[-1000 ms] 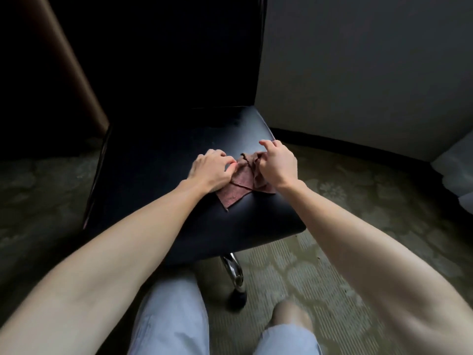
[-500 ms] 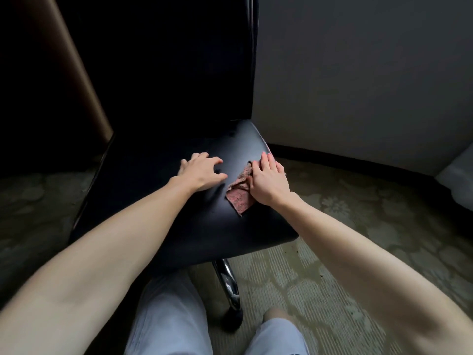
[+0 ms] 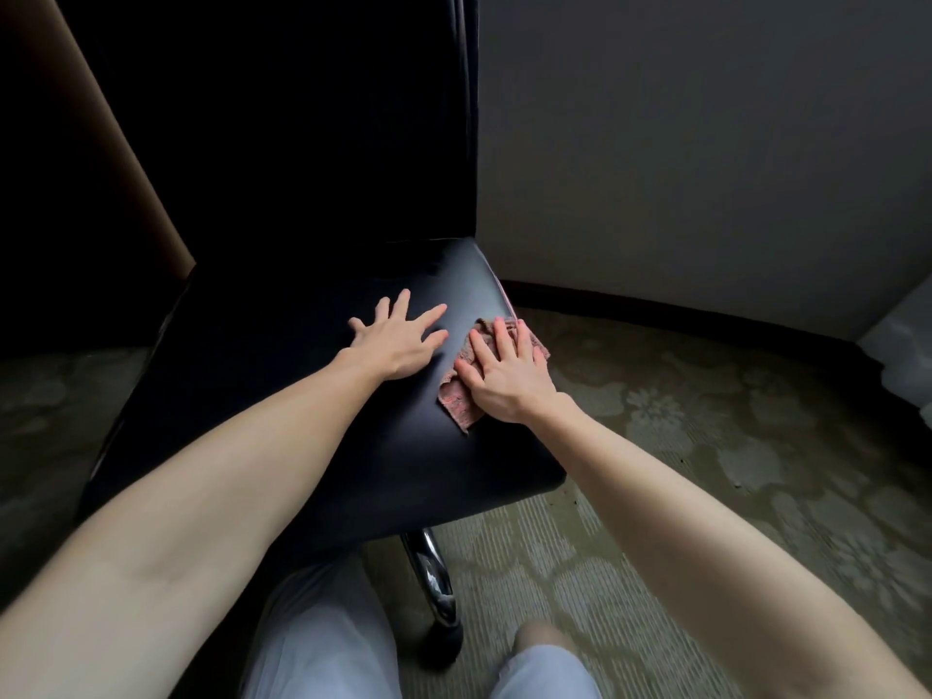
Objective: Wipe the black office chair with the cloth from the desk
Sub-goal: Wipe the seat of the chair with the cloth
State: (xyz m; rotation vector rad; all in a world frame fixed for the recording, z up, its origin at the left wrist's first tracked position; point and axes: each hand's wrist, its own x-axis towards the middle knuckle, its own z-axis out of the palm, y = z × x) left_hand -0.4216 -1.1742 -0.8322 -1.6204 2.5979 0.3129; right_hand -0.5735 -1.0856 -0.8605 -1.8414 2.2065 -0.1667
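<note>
Right hand [image 3: 504,378] flat on half-hidden cloth [image 3: 456,398], left hand [image 3: 401,340] spread on chair seat [image 3: 282,375], backrest seemingly lost in shadow

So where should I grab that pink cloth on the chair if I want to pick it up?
Pinch the loose corner of the cloth that pokes out below the right hand, coming from the front of the seat. The rest lies flat, pinned under the palm, so only that corner is free.

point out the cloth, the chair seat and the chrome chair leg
cloth [image 3: 456,403], head view, its bare lower-left corner
chair seat [image 3: 454,471], head view, bare front of the cushion
chrome chair leg [image 3: 433,577], head view, middle of the shiny bar
</note>
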